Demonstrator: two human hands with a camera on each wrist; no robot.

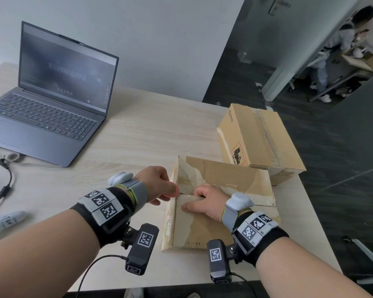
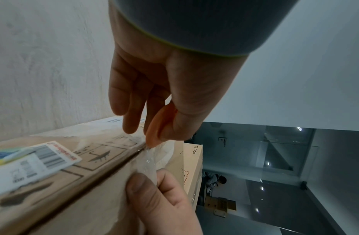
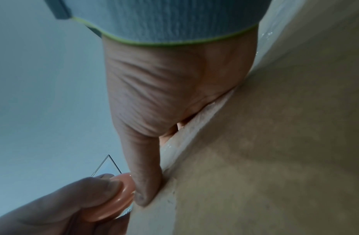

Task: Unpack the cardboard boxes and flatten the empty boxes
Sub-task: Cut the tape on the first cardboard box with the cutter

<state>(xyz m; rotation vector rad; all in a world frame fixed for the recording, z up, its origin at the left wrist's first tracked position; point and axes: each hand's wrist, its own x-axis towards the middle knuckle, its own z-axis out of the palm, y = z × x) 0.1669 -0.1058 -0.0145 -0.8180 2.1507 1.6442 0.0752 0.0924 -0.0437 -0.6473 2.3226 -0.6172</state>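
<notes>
Two boxes (image 1: 220, 203) on wood table (image 1: 151, 130) | left hand (image 1: 157, 186) pinches cutter (image 2: 158, 127) | right hand (image 1: 207, 201) seemingly grips flap

Pale wood-grain tabletop (image 1: 138, 130) w/ open grey laptop (image 1: 52, 100) at 10 o'clock; plain white wall (image 1: 159, 39) behind; dark carpet floor (image 1: 332, 147) at 3 o'clock.

Two boxes (image 1: 220, 203) (image 1: 261, 143), one laptop (image 1: 52, 100)

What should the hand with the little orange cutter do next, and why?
Probably slide the orange cutter a bit further along the taped seam. The left hand pinches it with its tip at the clear tape, and the right hand grips the flap edge of the box.
</notes>
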